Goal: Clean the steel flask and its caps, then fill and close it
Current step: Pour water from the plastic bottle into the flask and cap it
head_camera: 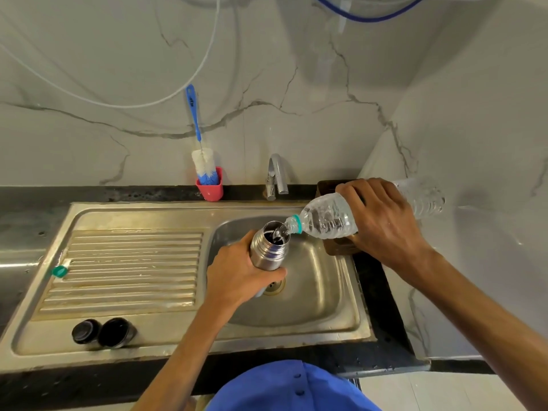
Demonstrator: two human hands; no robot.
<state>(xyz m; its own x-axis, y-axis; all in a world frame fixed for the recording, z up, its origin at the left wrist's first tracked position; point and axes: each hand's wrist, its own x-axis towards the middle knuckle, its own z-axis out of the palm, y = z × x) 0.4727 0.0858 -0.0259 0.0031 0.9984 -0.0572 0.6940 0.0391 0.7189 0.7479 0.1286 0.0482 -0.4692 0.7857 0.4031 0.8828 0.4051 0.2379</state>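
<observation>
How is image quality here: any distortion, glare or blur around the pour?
Head view: wide-angle bending bows the sink edges; soft glare on the steel flask; the plastic bottle base looks smeared past the right hand; centre stays sharp.

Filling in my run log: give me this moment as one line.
step: filling | left hand: holds steel flask over sink basin | right hand: pours clear plastic water bottle | two black caps: off

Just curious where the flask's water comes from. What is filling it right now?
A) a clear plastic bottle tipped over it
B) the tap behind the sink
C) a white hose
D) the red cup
A: the right hand tips a clear plastic bottle so its neck pours into the open mouth of the steel flask, held by the left hand over the sink.
</observation>
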